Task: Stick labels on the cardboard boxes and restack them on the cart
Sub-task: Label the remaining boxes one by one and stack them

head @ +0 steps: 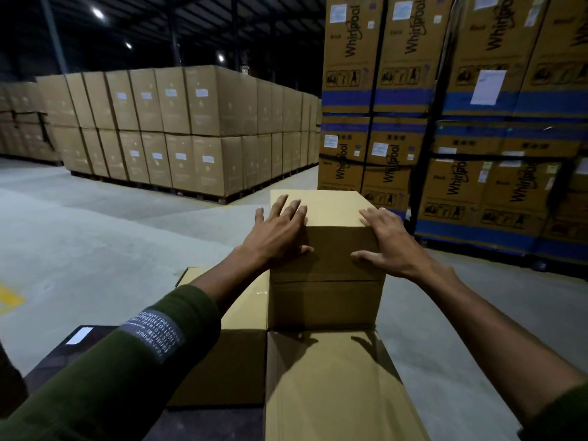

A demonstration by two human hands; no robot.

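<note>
A plain brown cardboard box (327, 246) stands on top of other boxes in the middle of the view. My left hand (280, 229) lies flat over its top left corner, fingers spread, thumb on the near face. My right hand (386, 241) presses the top right corner the same way, thumb on the near face. Under it sit a lower box (331, 386) in front and another box (235, 316) to the left. A dark cart surface (60, 361) with a white label (79, 335) on it shows at the lower left.
Tall stacks of printed appliance cartons (445, 122) stand close behind on the right. A long block of palletised brown cartons (178, 128) fills the left background. Grey concrete floor (95, 233) lies between, with a yellow floor marking (9, 297) at the left edge.
</note>
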